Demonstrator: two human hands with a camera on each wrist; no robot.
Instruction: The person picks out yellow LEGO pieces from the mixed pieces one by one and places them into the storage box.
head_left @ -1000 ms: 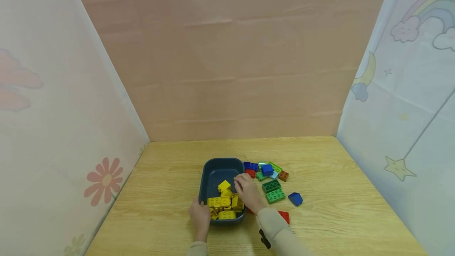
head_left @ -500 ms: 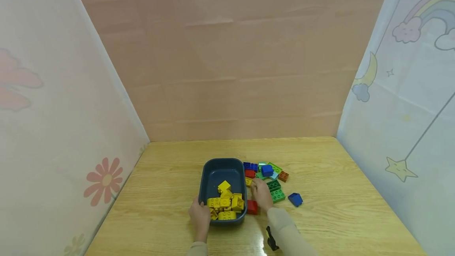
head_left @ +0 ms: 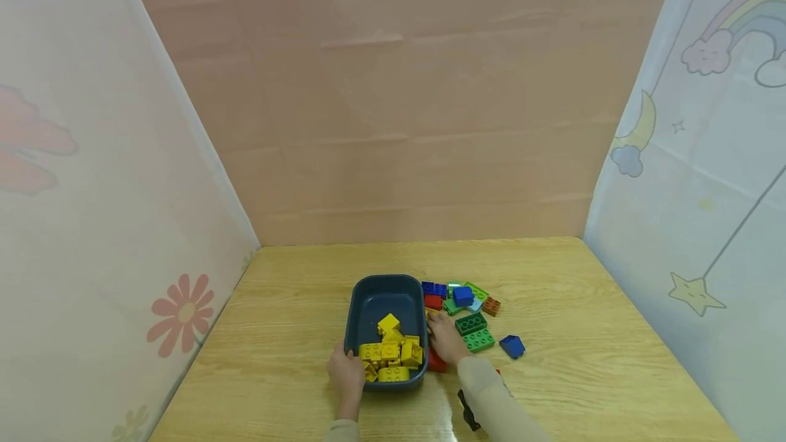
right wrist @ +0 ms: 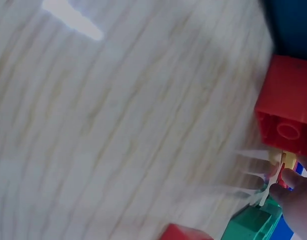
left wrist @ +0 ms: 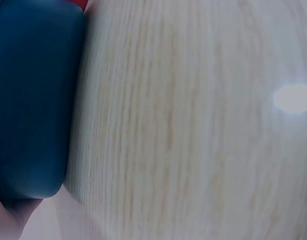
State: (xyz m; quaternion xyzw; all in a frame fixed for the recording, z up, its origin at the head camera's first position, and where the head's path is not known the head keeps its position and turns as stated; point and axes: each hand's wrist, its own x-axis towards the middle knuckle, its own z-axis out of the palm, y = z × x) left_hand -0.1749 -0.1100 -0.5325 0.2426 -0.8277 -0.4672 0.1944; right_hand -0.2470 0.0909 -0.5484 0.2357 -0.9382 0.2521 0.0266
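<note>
My left hand [head_left: 346, 368] grips the near left side of a dark blue plastic bin [head_left: 368, 297], its thumb by the rim. Several yellow toy building bricks [head_left: 389, 351] are heaped at the bin's near end. Just outside its right wall, my right hand [head_left: 447, 341] reaches down with its fingertips at a yellow brick [head_left: 432, 312], partly covered by the fingers. I cannot tell whether they pinch it. A red brick [right wrist: 286, 102] lies on the table against the bin, partly hidden by the right hand in the head view.
Right of the bin lie dark blue bricks [head_left: 434, 289], a red brick [head_left: 432, 301], green bricks [head_left: 478, 340], a brown brick [head_left: 491, 306] and a separate blue brick [head_left: 512, 346]. Printed cloth walls [head_left: 688, 224] stand either side of the wooden table [head_left: 288, 333].
My right hand moved from over the bin to the bricks at its right, then shifted slightly left over the yellow brick. The left hand stays on the bin.
</note>
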